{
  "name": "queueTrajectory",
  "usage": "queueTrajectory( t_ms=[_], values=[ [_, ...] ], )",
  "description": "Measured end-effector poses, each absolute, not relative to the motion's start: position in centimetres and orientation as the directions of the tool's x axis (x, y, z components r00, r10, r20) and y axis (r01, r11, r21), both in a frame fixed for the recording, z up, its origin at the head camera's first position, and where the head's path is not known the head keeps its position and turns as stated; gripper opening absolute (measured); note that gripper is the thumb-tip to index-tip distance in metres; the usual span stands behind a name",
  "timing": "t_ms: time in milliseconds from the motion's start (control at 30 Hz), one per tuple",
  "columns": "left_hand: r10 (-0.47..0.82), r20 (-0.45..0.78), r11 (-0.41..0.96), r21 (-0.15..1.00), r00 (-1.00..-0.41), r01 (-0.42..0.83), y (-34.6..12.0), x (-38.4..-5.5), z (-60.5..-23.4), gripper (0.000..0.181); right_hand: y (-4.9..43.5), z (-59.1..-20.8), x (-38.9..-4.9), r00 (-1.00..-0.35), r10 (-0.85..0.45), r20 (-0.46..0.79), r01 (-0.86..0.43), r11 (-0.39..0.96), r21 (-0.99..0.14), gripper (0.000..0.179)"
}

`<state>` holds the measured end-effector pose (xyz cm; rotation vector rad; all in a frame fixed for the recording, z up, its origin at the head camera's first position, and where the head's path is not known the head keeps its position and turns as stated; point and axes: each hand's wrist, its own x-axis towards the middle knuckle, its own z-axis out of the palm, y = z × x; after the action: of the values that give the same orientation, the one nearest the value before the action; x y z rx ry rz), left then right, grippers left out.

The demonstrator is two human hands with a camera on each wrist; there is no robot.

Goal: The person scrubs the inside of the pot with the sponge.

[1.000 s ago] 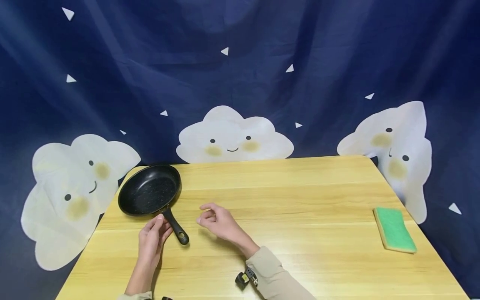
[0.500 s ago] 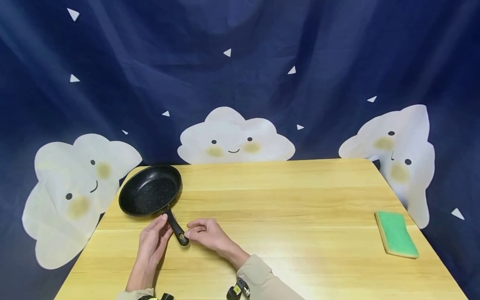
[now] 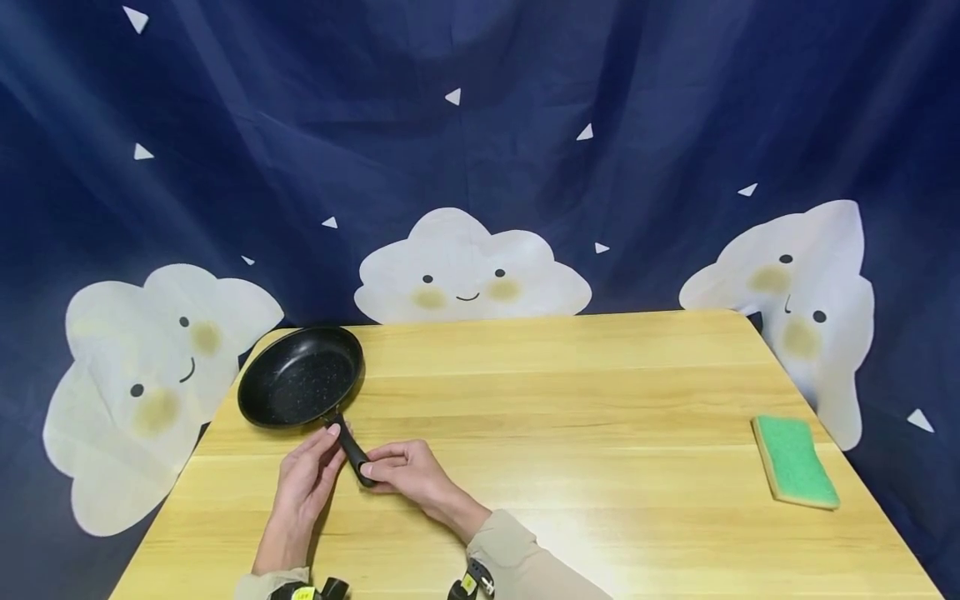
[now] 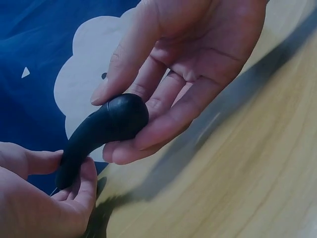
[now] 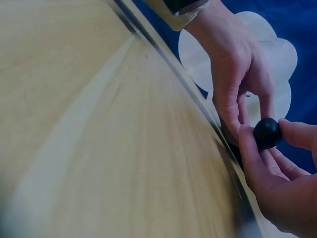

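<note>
A black frying pan (image 3: 303,379) is at the far left of the table, its inside facing up and its handle (image 3: 348,446) angled toward me. My left hand (image 3: 303,479) pinches the handle close to the pan, thumb on one side and fingers on the other. At the handle's end, my right hand (image 3: 416,479) grips with thumb and fingers. The left wrist view has the curved handle (image 4: 99,129) between both hands, its shadow falling on the wood. From the right wrist, only the rounded handle end (image 5: 267,133) shows; the pan's bowl is hidden there.
A green sponge (image 3: 798,462) with a pale underside lies near the right edge of the wooden table (image 3: 570,400). Behind the table hangs a dark blue curtain (image 3: 525,108) printed with white clouds. The pan overlaps the table's far left corner in the head view.
My right hand has come left and down from above the table and taken hold of the handle's end. The left hand and the pan have stayed almost in place.
</note>
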<state>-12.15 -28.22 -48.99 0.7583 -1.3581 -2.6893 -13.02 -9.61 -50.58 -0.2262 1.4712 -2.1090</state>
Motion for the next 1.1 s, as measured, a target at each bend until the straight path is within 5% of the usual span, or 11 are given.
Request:
queueTrajectory(
  t_ms=[600, 1100],
  values=[
    [-0.216, -0.404, -0.599, 0.774, -0.889, -0.206, -29.3, -11.5, -49.1, 0.019, -10.9, -50.5, -12.5, -0.848, -0.491, -0.200, 0.346, -0.225, -0.911, 0.018],
    [-0.167, -0.389, -0.483, 0.833, -0.906, -0.269, -28.2, -11.9, -49.3, 0.014, -9.6, -50.2, -12.4, -0.799, -0.546, -0.251, 0.402, -0.175, -0.899, 0.015]
  ],
)
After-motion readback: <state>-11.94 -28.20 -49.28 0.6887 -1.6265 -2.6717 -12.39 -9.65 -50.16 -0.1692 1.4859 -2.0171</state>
